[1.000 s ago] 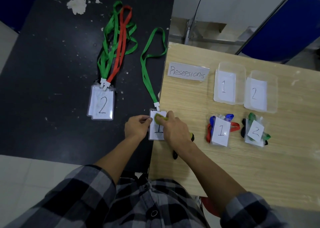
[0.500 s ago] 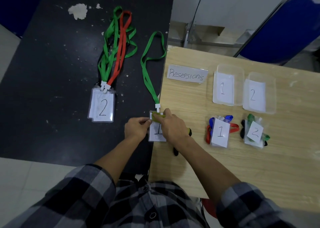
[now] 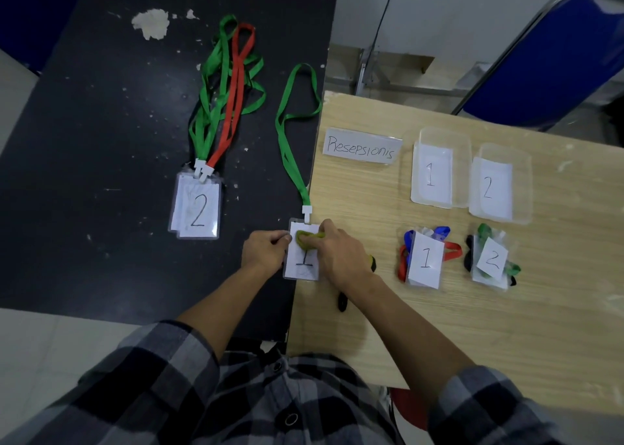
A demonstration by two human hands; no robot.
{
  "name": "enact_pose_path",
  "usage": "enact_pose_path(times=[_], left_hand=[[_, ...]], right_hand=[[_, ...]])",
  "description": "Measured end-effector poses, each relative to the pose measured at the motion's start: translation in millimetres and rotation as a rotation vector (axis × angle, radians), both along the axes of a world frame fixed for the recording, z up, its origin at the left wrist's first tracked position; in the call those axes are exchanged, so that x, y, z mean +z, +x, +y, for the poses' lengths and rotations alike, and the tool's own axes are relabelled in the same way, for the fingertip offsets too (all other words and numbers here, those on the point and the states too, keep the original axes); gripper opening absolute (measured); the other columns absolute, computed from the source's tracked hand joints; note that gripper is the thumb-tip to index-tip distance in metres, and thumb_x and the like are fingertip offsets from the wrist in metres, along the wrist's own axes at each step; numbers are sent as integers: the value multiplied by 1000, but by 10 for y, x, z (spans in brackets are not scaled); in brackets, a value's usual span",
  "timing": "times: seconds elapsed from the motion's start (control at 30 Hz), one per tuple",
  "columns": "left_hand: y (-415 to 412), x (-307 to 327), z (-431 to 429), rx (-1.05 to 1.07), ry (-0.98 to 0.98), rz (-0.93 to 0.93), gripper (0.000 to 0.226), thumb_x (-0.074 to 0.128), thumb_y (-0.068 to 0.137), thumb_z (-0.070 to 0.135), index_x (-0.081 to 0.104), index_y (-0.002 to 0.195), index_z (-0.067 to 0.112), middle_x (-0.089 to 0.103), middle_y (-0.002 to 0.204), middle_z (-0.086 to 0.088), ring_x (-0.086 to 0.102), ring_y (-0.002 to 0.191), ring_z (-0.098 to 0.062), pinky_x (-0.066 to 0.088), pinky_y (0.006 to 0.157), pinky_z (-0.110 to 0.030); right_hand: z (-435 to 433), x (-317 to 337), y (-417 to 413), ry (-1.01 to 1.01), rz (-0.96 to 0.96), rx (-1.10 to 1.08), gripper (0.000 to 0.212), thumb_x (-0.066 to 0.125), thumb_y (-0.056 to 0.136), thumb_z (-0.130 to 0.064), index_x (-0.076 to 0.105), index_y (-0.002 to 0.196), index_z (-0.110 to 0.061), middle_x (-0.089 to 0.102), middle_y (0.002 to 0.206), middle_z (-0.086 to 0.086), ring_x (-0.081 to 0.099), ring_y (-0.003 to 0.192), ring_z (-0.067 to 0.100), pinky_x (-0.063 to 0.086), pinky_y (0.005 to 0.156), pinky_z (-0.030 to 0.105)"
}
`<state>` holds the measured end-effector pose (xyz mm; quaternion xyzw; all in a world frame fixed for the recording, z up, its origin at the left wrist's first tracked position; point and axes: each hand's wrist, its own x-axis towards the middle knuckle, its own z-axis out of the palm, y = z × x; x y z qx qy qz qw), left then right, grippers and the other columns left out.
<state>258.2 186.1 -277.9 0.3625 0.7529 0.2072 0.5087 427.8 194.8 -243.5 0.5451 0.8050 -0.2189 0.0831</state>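
Olive band (image 3: 309, 237) is pinched by the right hand (image 3: 341, 259) on the badge (image 3: 304, 265) between the hands; its edge is gripped by the left hand (image 3: 265, 252).

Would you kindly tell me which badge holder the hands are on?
The badge holder marked 1, on one green lanyard, where the right hand pinches a yellow-green band; the stack marked 2 lies untouched.

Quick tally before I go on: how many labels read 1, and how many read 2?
Reading 1: 3 (badge 1, box 1, bundle 1)
Reading 2: 3 (badge stack 2, box 2, bundle 2)
Total: 6
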Motion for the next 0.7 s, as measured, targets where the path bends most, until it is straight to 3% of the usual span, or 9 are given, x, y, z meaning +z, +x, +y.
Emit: enact_pose_path(times=[0.1, 0.2, 0.33, 0.53, 0.7], left_hand=[[-20, 35, 9, 0, -43, -64, 22, 59, 99, 20, 72, 117, 16, 74, 94, -7, 72, 81, -22, 61, 72, -37], [-50, 68, -6, 4, -83, -151, 21, 56, 101, 14, 71, 116, 15, 74, 95, -7, 72, 80, -19, 59, 67, -31], [-5, 30, -60, 73, -55, -158, 22, 57, 100, 10, 71, 116, 11, 74, 97, -9, 73, 82, -21, 62, 70, -33], [12, 1, -53, 91, -24, -132, 21, 60, 98, 12, 72, 116, 11, 74, 95, -9, 73, 82, -22, 62, 76, -38], [37, -14, -69, 113, -28, -140, 23, 57, 100, 10, 69, 119, 9, 73, 98, -10, 71, 81, -22, 62, 70, -33]], right_hand=[[39, -17, -43, 14, -23, -105, 49, 58, 94, -14, 50, 137, -36, 42, 114, 5, 53, 87, 26, 37, 59, 34], [-100, -16, -157, -1, 3, -60, 55, 57, 95, -15, 42, 144, -34, 43, 120, 8, 54, 92, 29, 36, 61, 35], [-183, -11, 52, -10, -28, 5, 47, 61, 96, -26, 47, 138, -40, 41, 120, 6, 52, 96, 26, 38, 62, 35], [-143, -27, -105, -5, -7, -110, 60, 60, 94, -16, 39, 145, -36, 40, 121, 8, 52, 96, 29, 40, 63, 36], [-312, -44, 56, -27, 4, 33, 43, 58, 98, -28, 47, 137, -44, 42, 113, 5, 52, 95, 28, 41, 61, 36]])
